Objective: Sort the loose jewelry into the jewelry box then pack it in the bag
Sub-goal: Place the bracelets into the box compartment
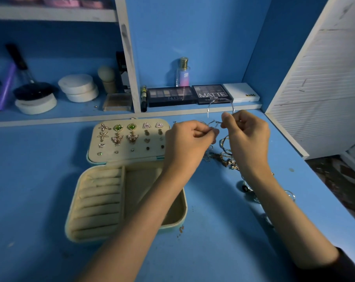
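An open cream jewelry box (103,202) lies on the blue desk, its lid (127,154) flat behind it and studded with several earrings. The base has ring rolls on the left and a bare compartment on the right. My left hand (187,142) pinches a thin silver piece just right of the lid. My right hand (247,135) pinches the other end of that tangle, and a silver hoop (220,106) sticks up above its fingers. A pile of loose jewelry (226,157) lies on the desk beneath and between both hands. No bag is in view.
Two eyeshadow palettes (190,95), a white case (241,92) and a perfume bottle (183,72) stand on the back ledge. Round white compacts (78,87) and brushes fill the left shelf. More rings (248,188) lie under my right forearm. A white slatted panel (323,82) bounds the right side.
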`<action>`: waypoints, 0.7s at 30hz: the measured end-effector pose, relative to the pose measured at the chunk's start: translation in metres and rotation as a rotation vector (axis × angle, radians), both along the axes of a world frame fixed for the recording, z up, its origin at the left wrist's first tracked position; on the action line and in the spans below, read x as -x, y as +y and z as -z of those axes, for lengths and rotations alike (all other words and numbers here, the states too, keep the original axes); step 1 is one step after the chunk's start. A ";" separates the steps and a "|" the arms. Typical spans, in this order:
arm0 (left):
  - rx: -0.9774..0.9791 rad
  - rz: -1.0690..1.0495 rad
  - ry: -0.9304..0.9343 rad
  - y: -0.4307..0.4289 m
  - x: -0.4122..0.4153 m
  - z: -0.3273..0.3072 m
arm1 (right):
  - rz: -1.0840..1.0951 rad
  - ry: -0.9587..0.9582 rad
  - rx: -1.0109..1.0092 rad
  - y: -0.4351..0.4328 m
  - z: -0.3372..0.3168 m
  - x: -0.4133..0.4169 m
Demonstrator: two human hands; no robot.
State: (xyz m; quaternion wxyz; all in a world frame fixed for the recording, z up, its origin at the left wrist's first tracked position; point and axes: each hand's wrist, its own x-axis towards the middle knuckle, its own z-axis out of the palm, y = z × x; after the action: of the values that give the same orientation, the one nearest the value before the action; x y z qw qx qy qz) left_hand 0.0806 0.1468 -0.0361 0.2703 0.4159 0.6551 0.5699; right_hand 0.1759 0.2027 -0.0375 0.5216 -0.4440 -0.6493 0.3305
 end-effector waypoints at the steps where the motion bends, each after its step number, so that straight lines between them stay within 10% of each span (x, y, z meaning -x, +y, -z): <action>1: -0.015 -0.022 0.065 -0.001 -0.001 0.000 | 0.014 -0.013 -0.007 -0.001 0.000 0.000; 21: -0.014 -0.059 0.052 0.004 -0.007 -0.002 | 0.030 -0.092 -0.105 0.002 0.004 0.000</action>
State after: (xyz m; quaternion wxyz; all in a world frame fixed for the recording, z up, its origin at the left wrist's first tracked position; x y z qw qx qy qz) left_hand 0.0877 0.1512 -0.0337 0.2333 0.4130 0.6699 0.5712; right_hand 0.1760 0.2047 -0.0418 0.5188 -0.4404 -0.6823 0.2671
